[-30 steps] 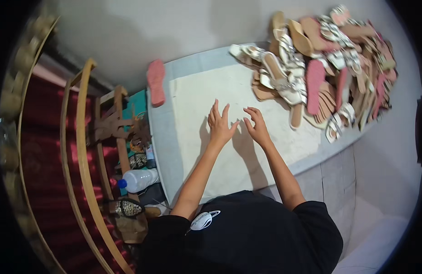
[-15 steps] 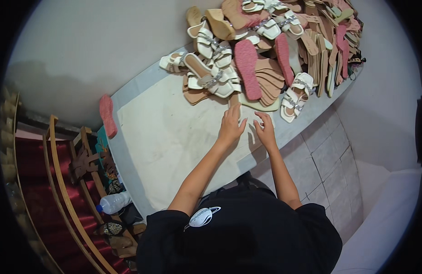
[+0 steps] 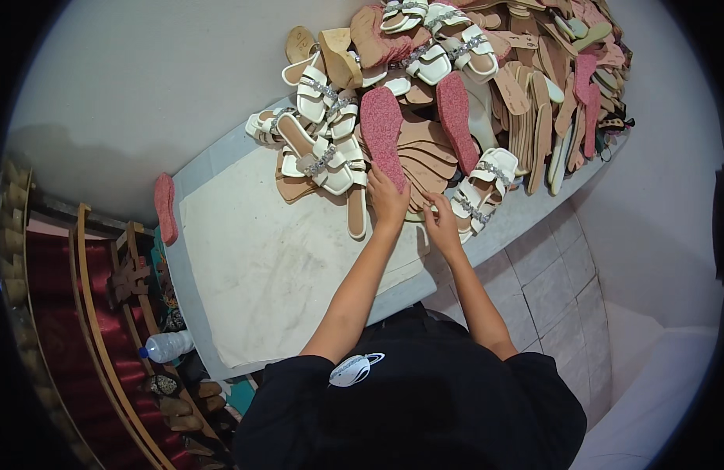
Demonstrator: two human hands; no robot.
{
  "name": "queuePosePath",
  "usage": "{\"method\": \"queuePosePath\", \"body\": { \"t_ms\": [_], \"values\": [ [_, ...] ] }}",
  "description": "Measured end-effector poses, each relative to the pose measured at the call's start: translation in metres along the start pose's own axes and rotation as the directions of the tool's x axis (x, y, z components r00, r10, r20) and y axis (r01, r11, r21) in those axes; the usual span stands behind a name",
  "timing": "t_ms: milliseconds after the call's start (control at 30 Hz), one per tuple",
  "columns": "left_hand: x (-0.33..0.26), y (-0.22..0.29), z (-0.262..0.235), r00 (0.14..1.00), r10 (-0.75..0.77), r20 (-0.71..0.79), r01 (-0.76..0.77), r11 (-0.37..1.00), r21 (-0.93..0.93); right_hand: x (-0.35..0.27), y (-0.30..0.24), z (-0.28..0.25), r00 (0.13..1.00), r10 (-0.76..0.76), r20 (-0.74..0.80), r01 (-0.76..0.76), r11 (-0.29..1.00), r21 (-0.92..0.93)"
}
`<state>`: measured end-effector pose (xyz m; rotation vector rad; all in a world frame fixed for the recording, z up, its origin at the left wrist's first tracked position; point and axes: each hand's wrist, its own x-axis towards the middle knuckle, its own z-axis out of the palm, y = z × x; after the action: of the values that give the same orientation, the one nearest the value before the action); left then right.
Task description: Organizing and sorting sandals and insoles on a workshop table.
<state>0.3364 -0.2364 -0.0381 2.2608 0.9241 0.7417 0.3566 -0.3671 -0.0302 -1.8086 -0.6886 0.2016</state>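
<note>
My left hand [image 3: 388, 202] is at the near end of a pink textured shoe sole [image 3: 381, 129], its fingers along one side and the thumb on the other. That sole leans on a fanned stack of tan insoles [image 3: 426, 157]. My right hand [image 3: 440, 223] is at the near edge of the stack with fingers bent and a little apart; nothing shows in its grasp. Right beside it lies a white strappy sandal [image 3: 485, 188] with a silvery chain trim. Several similar white sandals [image 3: 319, 160] are heaped left of the pink sole. A second pink sole [image 3: 456, 117] stands farther right.
The table [image 3: 244, 274] bears a large pile of insoles [image 3: 534, 86] at the back right. A lone pink sole [image 3: 166, 207] rests at the left edge. Below it are a wooden rack [image 3: 103, 329] and a plastic bottle [image 3: 170, 345]. Floor tiles [image 3: 550, 274] show at right.
Both hands have reached forward: the left onto the pink sole's near end, the right to the tan stack's edge. The long narrow sole formerly under my left hand is now uncovered.
</note>
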Motion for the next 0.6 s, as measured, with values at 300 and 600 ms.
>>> {"method": "queuePosePath", "body": {
  "t_ms": [300, 600],
  "values": [
    [0.006, -0.005, -0.016, 0.996, 0.074, 0.051, -0.068, 0.99, -0.124, 0.037, 0.021, 0.019, 0.981, -0.063, 0.184, 0.022, 0.976, 0.217],
    [0.005, -0.012, -0.017, 0.992, 0.126, 0.017, -0.124, 0.987, -0.098, 0.04, 0.011, 0.012, 0.962, -0.096, 0.257, 0.164, 0.952, -0.26]
  ]
}}
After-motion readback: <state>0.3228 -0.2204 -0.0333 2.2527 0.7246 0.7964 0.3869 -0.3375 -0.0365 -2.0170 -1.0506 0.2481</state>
